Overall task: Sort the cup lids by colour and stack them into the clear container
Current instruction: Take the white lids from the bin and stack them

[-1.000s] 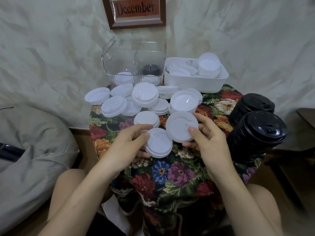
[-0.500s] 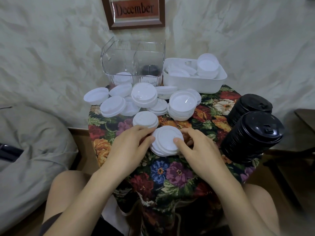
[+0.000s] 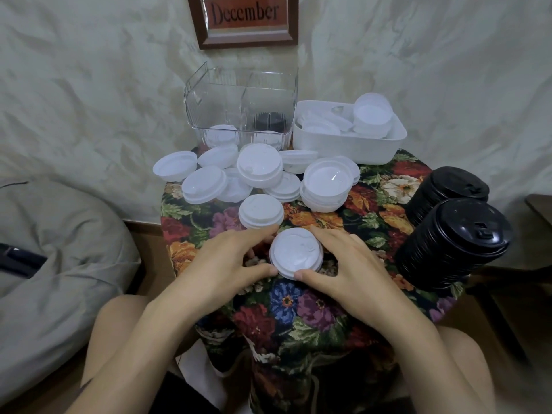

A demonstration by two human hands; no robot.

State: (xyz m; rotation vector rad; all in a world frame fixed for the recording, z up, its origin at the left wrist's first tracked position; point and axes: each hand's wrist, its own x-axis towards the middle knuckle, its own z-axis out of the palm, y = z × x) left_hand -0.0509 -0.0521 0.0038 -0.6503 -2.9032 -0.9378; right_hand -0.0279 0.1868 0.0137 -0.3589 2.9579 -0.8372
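Observation:
A small stack of white lids (image 3: 296,253) rests on the floral tablecloth (image 3: 298,306) at the table's middle. My left hand (image 3: 230,264) grips its left side and my right hand (image 3: 346,264) grips its right side, thumbs at the near edge. Several more white lids (image 3: 260,168) lie in loose piles behind. The clear container (image 3: 239,97) stands at the back; a few white lids and a black lid (image 3: 268,119) show in its compartments. Two tall stacks of black lids (image 3: 454,243) lie tilted at the right.
A white tub (image 3: 343,147) holding more white lids stands to the right of the clear container. A grey beanbag (image 3: 59,258) lies to the left of the table. A framed "December" sign (image 3: 245,16) hangs on the wall behind.
The two separate lid piles I held have been brought together into one aligned stack, now set flat on the cloth between both hands.

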